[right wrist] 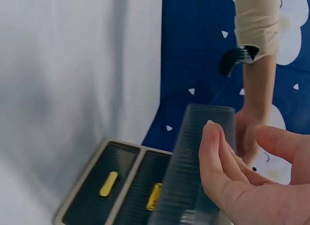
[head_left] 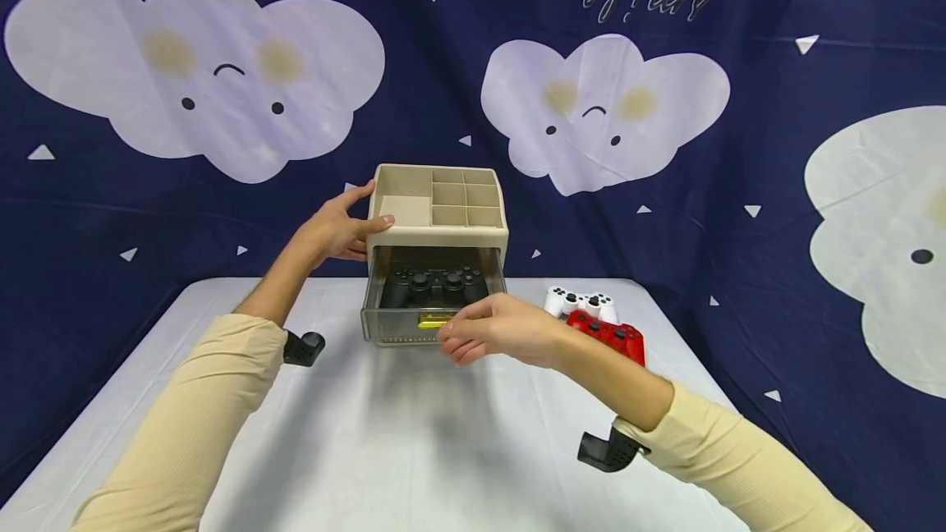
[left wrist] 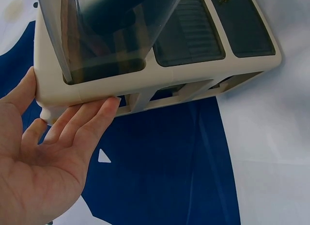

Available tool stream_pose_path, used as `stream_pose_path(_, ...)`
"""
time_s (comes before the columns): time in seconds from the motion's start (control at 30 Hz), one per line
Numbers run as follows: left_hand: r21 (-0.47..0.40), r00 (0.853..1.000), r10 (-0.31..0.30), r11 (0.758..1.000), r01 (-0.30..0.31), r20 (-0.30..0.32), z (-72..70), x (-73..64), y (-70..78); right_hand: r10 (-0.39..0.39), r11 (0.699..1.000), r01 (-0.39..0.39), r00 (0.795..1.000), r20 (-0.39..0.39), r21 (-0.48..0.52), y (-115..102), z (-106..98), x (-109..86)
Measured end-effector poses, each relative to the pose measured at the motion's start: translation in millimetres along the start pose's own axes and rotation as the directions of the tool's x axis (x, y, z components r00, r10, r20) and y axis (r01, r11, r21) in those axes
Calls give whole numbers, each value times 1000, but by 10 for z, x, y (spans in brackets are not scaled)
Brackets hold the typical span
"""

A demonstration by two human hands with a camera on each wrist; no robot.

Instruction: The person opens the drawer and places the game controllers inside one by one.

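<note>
A cream desktop organizer [head_left: 438, 236] stands at the back of the table with its clear top drawer [head_left: 399, 325] pulled out. Inside the drawer lies a black game controller [head_left: 436, 282]. My left hand [head_left: 332, 228] rests on the organizer's upper left corner, thumb over the top rim and the other fingers against the side. In the left wrist view these fingers [left wrist: 92, 120] look nearly straight. Beside the drawer's yellow handle [head_left: 434, 321] is my right hand [head_left: 510, 331]. Its thumb stands apart from the fingers in the right wrist view, and nothing shows between them.
A white game controller [head_left: 580, 302] and a red one [head_left: 606, 335] lie close together on the white table [head_left: 332, 433], right of the organizer. Lower drawers with yellow handles [right wrist: 109, 184] are closed. A dark blue cloth with clouds [head_left: 436, 64] hangs behind.
</note>
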State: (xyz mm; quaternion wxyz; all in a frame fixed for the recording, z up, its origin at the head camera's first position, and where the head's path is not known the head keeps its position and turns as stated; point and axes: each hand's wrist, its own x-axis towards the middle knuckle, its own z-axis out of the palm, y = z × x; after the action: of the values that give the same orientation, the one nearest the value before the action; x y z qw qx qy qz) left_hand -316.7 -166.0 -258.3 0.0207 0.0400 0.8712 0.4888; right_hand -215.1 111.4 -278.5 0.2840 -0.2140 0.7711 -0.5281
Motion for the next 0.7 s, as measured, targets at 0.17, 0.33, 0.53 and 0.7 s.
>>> stream_pose_path(0.17,-10,1000,-4,1000,4,12,-6,-9,20,52,997,-52,999,2,53,111,-2,24)
stream_pose_path(0.33,-26,1000,-7,1000,8,18,0,-7,21,71,990,-65,996,-46,125,226,24,77)
stream_pose_path(0.53,-29,1000,-6,1000,6,18,6,-6,18,66,978,-44,993,-102,203,243,85,115)
stream_pose_path(0.7,-19,1000,-2,1000,2,13,3,-13,16,55,971,-22,990,-133,238,237,129,129)
